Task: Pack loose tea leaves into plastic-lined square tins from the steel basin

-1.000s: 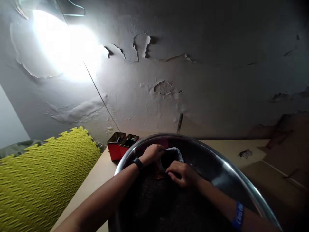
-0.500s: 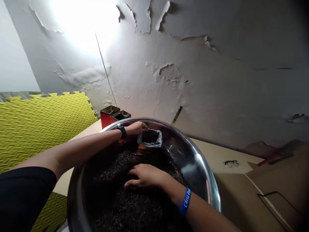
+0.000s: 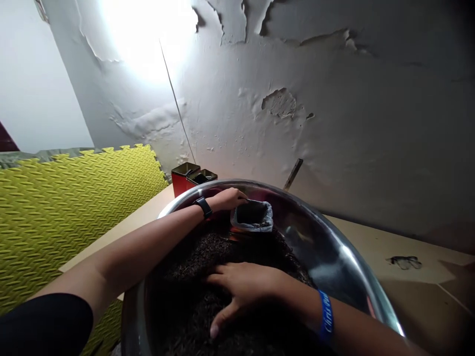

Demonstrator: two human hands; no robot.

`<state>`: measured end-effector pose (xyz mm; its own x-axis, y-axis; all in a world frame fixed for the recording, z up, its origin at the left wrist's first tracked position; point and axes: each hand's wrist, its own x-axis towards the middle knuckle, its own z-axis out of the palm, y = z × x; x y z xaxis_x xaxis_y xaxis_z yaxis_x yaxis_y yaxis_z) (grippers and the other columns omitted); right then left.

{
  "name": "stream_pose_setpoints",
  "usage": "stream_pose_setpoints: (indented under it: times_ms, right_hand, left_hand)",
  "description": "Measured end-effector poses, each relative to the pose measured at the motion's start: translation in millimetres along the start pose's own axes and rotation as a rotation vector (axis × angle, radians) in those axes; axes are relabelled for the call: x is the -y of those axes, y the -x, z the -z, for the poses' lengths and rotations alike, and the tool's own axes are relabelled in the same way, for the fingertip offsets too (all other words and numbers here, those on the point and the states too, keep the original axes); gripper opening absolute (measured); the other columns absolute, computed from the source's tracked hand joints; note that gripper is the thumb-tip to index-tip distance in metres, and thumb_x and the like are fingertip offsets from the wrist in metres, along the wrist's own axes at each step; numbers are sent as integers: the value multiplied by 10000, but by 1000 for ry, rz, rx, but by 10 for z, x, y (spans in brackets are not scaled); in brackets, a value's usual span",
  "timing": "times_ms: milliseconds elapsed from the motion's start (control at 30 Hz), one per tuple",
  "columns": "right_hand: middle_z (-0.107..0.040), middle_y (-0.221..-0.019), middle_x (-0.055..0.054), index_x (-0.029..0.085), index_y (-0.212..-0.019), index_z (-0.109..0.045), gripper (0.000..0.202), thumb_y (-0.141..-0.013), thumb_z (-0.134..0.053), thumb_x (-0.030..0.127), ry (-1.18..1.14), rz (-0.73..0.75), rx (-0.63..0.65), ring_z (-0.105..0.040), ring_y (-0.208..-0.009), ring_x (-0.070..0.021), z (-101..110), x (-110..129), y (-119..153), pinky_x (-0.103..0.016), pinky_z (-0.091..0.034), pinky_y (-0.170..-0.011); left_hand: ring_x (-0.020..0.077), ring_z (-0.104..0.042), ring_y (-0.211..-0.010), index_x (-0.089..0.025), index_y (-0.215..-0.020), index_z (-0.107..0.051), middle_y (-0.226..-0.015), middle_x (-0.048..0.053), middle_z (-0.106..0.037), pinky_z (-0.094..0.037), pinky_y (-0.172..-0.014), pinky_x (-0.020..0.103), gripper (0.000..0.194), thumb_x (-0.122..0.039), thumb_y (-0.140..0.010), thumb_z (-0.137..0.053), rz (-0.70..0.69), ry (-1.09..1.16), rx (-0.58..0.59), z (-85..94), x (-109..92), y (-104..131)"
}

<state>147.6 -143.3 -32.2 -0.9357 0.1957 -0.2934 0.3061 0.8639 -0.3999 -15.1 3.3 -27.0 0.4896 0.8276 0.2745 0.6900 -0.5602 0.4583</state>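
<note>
A large shiny metal basin (image 3: 356, 252) holds dark, loose potting soil (image 3: 200, 257). Inside it, near the far rim, stands a small square container (image 3: 254, 228) with a crinkled, whitish plastic lining folded over its edge; its inside looks dark. My left hand (image 3: 228, 199), a black watch at its wrist, is closed on the container's left rim corner. Lower in the basin, my right hand (image 3: 250, 289) lies palm down on the soil. Its thumb is spread away from the other fingers, and some fingertips are sunk in the dark soil. A blue wristband circles that wrist.
Behind the basin at the left stand two red tins (image 3: 181, 183). Eyeglasses (image 3: 406, 262) lie on the pale tabletop (image 3: 356, 230) to the right. A narrow upright stick (image 3: 294, 174) leans near the peeling wall. A yellow foam mat (image 3: 74, 202) fills the left side.
My right hand has shifted nearer and its thumb has spread wider over the soil. My left hand stays on the container. The whole view has swung a little to the left.
</note>
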Motion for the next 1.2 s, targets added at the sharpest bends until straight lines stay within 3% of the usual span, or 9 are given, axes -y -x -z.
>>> stream_pose_setpoints:
  times_ms: [167,333,467,633,733,800,933,1100,1200]
  right_hand:
    - [-578,-1188,-144,148,-1280,-512,902,-615,-605,751,18,32,5,-567,-1029,-305,-78,66,-30,-391,-439,-897]
    - [-672,-943,-94,182,-1069,-634,582,-730,-568,650,98,-10,11,-634,-778,-248,-163,61,-87,-321,-450,-646]
    - [-690,-804,-36,203,-888,-653,378,-776,-582,557,81,-19,-10,-630,-681,-201,-43,125,-38,-276,-399,-584]
    - [-649,-761,7,196,-795,-613,205,-822,-569,395,20,-86,-347,-586,-661,-132,287,-42,70,-219,-388,-588]
    - [-655,-865,-20,186,-884,-619,185,-846,-535,348,157,-246,-606,-597,-768,-163,427,-316,112,-247,-410,-674]
    - [-652,-950,-55,171,-961,-616,218,-864,-523,343,288,-353,-693,-597,-852,-195,453,-491,124,-280,-417,-726]
    - [-622,-1047,-114,148,-1044,-605,290,-858,-562,366,490,-445,-652,-576,-954,-246,395,-641,115,-333,-426,-788]
    - [-624,-973,-92,152,-994,-612,192,-909,-469,248,447,-307,-716,-572,-932,-211,275,-421,27,-322,-426,-826]
    - [-637,-905,-66,152,-970,-623,183,-902,-461,204,251,-186,-495,-594,-842,-165,118,-253,-58,-264,-448,-772]
  left_hand:
    - [176,-636,-868,-178,-1084,-686,-1044,58,-704,-454,-771,236,310,-338,-897,-498,-20,17,52,56,-24,-5]
    - [173,-638,-866,-192,-1115,-670,-1057,50,-701,-451,-788,239,304,-281,-897,-478,-75,-52,152,100,-33,-35]
    - [173,-638,-851,-190,-1178,-635,-1072,56,-695,-448,-749,236,336,-244,-889,-473,-86,-119,233,89,-57,-25]
    - [192,-651,-810,-195,-1137,-656,-1020,75,-707,-446,-688,247,310,-240,-879,-490,-79,-166,232,105,-201,69]
    - [206,-655,-802,-181,-1083,-674,-977,79,-713,-444,-656,257,275,-200,-863,-508,-125,-251,240,135,-349,135]
    - [207,-651,-795,-169,-1040,-681,-949,76,-714,-441,-652,260,262,-152,-851,-500,-167,-310,243,147,-436,164]
    - [209,-642,-817,-154,-1014,-680,-968,94,-705,-440,-687,276,263,-128,-851,-475,-194,-338,239,160,-485,169]
    - [193,-636,-841,-219,-1106,-661,-1049,65,-696,-440,-697,269,305,-252,-887,-451,-175,-299,276,201,-346,131]
    - [182,-633,-797,-248,-1132,-657,-1044,44,-702,-429,-661,256,332,-251,-841,-497,-128,-286,281,211,-272,115]
